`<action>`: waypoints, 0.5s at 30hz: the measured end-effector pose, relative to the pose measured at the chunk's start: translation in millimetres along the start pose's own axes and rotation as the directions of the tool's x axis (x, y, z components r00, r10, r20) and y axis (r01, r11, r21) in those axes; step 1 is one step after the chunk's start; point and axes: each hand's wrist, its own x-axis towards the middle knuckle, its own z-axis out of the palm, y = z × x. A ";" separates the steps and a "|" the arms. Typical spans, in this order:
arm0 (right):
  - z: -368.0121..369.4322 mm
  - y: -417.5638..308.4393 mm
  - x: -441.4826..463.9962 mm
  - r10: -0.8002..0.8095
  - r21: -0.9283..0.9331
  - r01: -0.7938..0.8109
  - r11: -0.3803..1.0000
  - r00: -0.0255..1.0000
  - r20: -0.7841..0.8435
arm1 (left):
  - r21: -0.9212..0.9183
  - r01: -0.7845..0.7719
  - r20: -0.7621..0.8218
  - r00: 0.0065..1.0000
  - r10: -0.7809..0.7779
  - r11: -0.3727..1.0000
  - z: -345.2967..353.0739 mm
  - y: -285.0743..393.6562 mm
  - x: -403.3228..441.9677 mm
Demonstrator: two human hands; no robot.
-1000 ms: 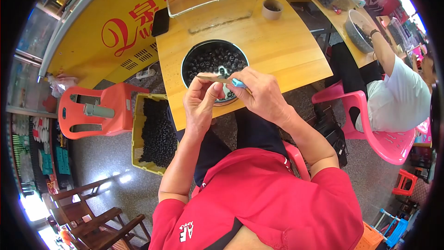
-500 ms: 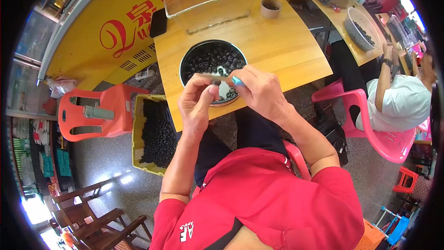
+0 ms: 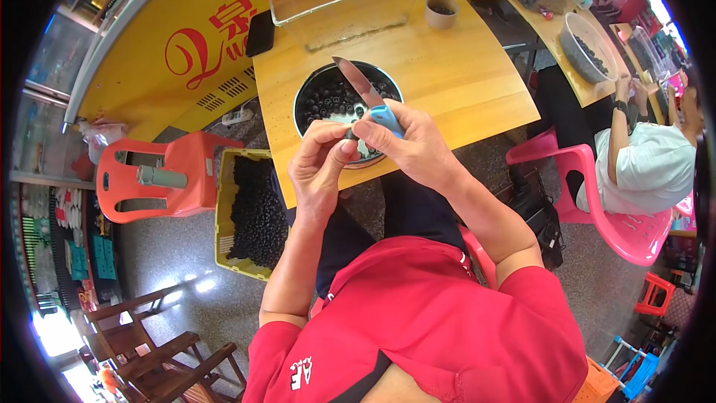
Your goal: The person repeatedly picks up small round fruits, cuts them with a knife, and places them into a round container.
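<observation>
My right hand (image 3: 414, 138) is closed around the blue handle (image 3: 386, 119) of a small knife, its blade (image 3: 358, 82) pointing up and to the left over a round pan (image 3: 297, 108). Between the thumb and fingers of my left hand (image 3: 317, 160) is a small dark round piece (image 3: 350, 134), mostly covered by fingertips. My right thumb meets it as well. Many similar dark pieces (image 3: 328, 97) lie in the pan below, some with pale ringed ends; I cannot tell their exact kind.
The wooden table (image 3: 470, 75) also bears a clear plastic bin (image 3: 358, 19), a phone (image 3: 260, 33) and a small cup (image 3: 441, 13). A yellow crate (image 3: 224, 242) of dark pieces stands left, by an orange chair (image 3: 160, 175). At right, another person (image 3: 641, 157) sits on a pink chair (image 3: 611, 227).
The knife has swung away from the piece, so its blade now points up over the pan. My right thumb has come to the piece held in my left hand.
</observation>
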 end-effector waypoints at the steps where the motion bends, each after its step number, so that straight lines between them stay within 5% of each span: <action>1: 1.1 0.1 0.0 0.005 0.017 -0.005 1.000 1.000 0.000 | 0.010 -0.004 -0.001 1.000 0.004 1.000 -0.5 0.4 0.2; 6: 4.6 -0.3 -3.7 -0.014 -0.029 0.013 0.999 1.000 -0.011 | -0.019 -0.001 0.000 1.000 0.001 1.000 -1.8 0.3 -1.9; 9: 3.1 -7.9 -5.4 -0.082 -0.261 0.077 0.962 0.997 -0.008 | -0.077 0.012 0.000 1.000 -0.012 0.997 -2.6 -1.2 -1.3; 12: 1.7 6.4 -3.8 -0.450 -0.518 0.415 0.748 0.891 0.063 | -0.103 0.042 -0.028 0.999 -0.045 0.994 -2.5 -2.3 -2.4; 15: -0.4 4.2 -8.6 -0.453 -0.644 0.406 0.649 0.886 0.102 | -0.111 0.076 -0.053 0.995 -0.083 0.991 -1.3 -3.0 -4.7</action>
